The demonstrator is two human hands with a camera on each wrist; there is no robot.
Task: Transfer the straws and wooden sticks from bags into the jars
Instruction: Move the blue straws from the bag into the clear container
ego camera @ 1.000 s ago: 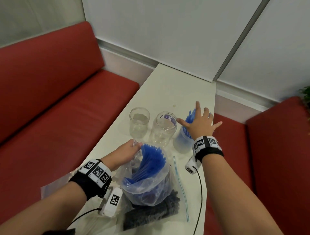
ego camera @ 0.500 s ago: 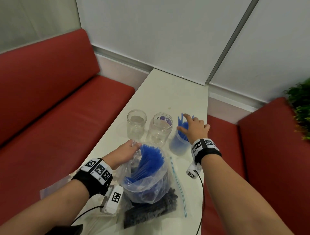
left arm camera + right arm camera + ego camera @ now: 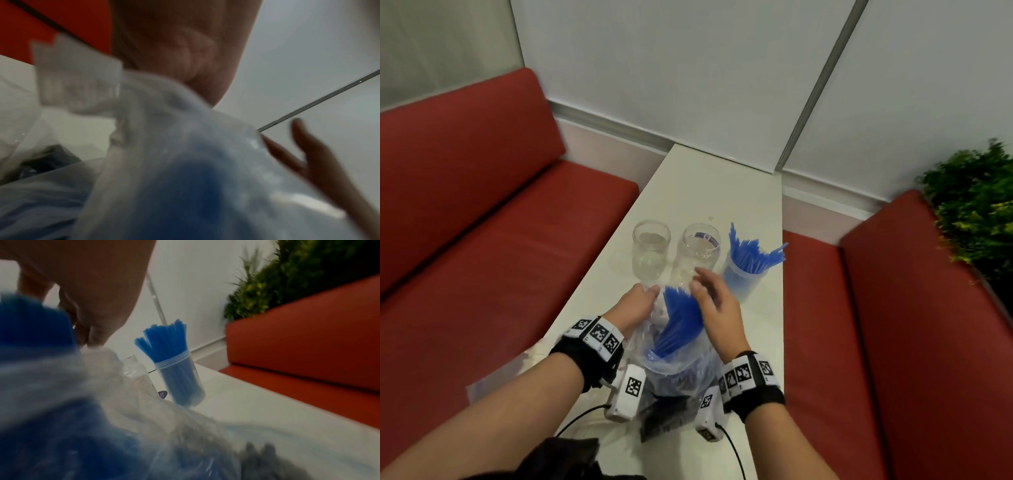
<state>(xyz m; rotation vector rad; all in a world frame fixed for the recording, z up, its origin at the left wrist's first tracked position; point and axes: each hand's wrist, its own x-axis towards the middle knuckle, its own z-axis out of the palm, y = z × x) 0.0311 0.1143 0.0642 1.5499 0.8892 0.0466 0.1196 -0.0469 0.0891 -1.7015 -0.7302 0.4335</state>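
A clear plastic bag [image 3: 681, 363] of blue straws [image 3: 681, 318] stands on the white table [image 3: 709, 185] near me. My left hand [image 3: 645, 294] grips the bag's left rim. My right hand [image 3: 702, 284] hovers open over the straw tips, fingers spread, holding nothing. Behind stand two empty glass jars [image 3: 651, 250] [image 3: 700, 253]. A plastic jar [image 3: 743, 281] to their right holds several blue straws, also seen in the right wrist view as the plastic jar [image 3: 179, 379]. A flat bag of dark sticks [image 3: 664, 418] lies under the straw bag. The left wrist view shows blurred bag plastic [image 3: 185, 162].
Red bench seats [image 3: 500, 257] [image 3: 893, 325] flank the narrow table. A green plant [image 3: 976, 212] sits behind the right bench. Another flat clear bag [image 3: 496, 380] hangs off the table's near left edge. White wall panels stand at the table's far end.
My right hand left the plastic jar of straws and moved back left to the top of the bag. My left hand stayed on the bag rim.
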